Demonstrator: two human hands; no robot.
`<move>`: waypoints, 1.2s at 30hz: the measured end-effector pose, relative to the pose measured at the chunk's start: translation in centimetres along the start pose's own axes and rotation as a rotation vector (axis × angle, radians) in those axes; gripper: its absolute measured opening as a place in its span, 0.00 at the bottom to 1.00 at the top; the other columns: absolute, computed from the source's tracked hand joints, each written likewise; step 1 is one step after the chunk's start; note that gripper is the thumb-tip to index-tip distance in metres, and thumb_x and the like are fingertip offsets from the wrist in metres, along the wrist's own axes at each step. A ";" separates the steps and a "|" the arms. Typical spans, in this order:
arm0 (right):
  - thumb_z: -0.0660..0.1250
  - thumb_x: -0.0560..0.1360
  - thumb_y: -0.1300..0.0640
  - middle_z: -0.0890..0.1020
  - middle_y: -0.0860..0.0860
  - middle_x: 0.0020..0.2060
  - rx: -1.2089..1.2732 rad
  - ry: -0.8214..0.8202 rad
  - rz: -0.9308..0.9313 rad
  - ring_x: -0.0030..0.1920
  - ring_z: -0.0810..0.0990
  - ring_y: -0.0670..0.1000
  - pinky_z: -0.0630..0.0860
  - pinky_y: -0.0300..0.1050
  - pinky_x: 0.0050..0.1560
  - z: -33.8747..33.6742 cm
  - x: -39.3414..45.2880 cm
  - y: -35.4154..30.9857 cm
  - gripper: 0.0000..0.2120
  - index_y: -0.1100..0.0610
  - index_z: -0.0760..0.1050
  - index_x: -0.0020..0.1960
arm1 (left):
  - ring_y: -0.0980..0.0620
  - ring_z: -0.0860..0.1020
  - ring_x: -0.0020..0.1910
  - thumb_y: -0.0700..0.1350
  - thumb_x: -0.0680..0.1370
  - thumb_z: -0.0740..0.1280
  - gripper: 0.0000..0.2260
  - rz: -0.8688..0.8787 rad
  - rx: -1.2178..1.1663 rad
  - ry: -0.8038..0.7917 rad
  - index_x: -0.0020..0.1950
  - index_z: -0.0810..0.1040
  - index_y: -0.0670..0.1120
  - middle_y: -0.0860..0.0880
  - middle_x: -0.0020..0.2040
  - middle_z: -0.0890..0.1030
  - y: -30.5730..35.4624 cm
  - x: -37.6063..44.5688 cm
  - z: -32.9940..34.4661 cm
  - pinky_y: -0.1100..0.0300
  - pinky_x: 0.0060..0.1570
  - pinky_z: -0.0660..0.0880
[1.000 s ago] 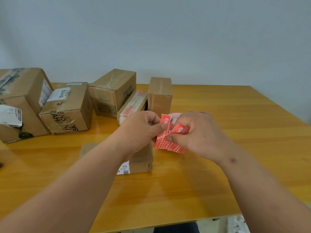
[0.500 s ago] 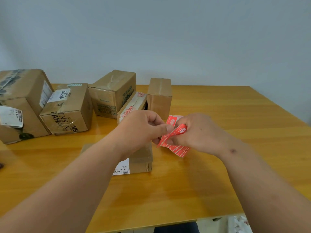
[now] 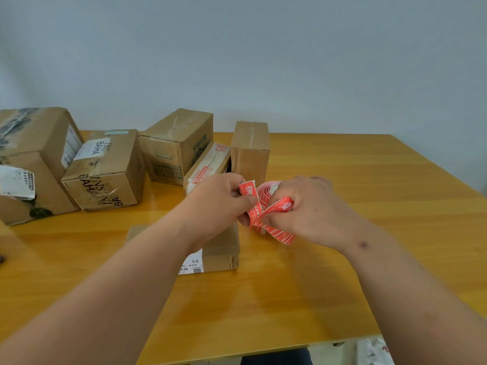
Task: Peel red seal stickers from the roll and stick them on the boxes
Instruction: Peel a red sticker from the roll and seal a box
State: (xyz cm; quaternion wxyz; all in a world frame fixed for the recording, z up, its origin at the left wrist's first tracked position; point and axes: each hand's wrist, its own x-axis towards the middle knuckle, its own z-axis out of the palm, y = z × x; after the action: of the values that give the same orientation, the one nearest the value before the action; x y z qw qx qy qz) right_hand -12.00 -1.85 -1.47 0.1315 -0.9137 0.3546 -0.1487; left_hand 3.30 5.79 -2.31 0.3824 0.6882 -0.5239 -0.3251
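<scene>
Across the whole lower view: wooden table [image 3: 342,180], orange-yellow top, set against a pale wall [image 3: 237,48]

At 9 o'clock, far left edge: largest cardboard box [image 3: 39,154], white label on its near face, partly cut off by the frame

Just right of it, touching: second cardboard box [image 3: 105,177], black lettering reading "BAHA" on a white label and on the front

At 11 o'clock: third cardboard box [image 3: 176,143], taped top, printed side

At 12 o'clock: narrow upright box [image 3: 250,151], standing on end; a slim box [image 3: 208,164] with red printed tape leans between it and the third box

At centre, under the left forearm: flat box [image 3: 221,248], barcode label at its near left corner, mostly hidden by the arm

Left hand [image 3: 218,204]: fingers curled, thumb and forefinger pinching one red seal sticker [image 3: 249,192], which stands up above the thumb

Right hand [image 3: 308,209]: fingers curled around the sticker roll [image 3: 268,189], pale pink and only partly visible behind the fingers; a loose strip of red stickers [image 3: 279,227] loops out and hangs below this hand

Both hands meet above the flat box's right end, clear of the tabletop
</scene>
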 end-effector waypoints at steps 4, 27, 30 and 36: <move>0.71 0.71 0.48 0.79 0.44 0.34 0.014 0.025 -0.019 0.44 0.74 0.45 0.62 0.52 0.63 0.0 -0.2 0.0 0.09 0.53 0.80 0.37 | 0.56 0.83 0.38 0.56 0.76 0.68 0.11 0.002 -0.013 -0.006 0.46 0.81 0.49 0.50 0.38 0.85 -0.1 -0.2 0.0 0.54 0.51 0.79; 0.72 0.71 0.47 0.73 0.34 0.30 0.003 0.016 -0.029 0.42 0.71 0.41 0.60 0.48 0.62 0.0 -0.2 -0.2 0.06 0.46 0.81 0.36 | 0.45 0.84 0.44 0.43 0.76 0.71 0.05 -0.088 -0.207 0.000 0.46 0.83 0.41 0.45 0.41 0.86 -0.3 0.0 0.2 0.46 0.52 0.81; 0.72 0.71 0.47 0.72 0.33 0.29 -0.008 0.029 -0.024 0.43 0.70 0.41 0.60 0.50 0.64 0.0 -0.2 -0.2 0.05 0.48 0.83 0.40 | 0.47 0.85 0.42 0.42 0.76 0.71 0.05 -0.101 -0.255 0.009 0.46 0.82 0.41 0.45 0.40 0.86 -0.2 0.0 0.2 0.48 0.52 0.81; 0.71 0.69 0.41 0.73 0.33 0.31 0.013 0.018 -0.032 0.45 0.72 0.40 0.60 0.52 0.65 -0.1 -0.1 -0.3 0.09 0.47 0.83 0.39 | 0.47 0.86 0.41 0.41 0.76 0.70 0.05 -0.101 -0.297 0.027 0.48 0.81 0.40 0.44 0.41 0.86 0.2 0.0 0.2 0.51 0.49 0.82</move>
State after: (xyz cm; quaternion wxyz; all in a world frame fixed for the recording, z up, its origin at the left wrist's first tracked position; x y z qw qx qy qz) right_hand -11.92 -1.53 -1.27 0.1319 -0.9169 0.3403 -0.1615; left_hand 3.01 5.69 -2.25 0.4703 0.6538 -0.4297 -0.4084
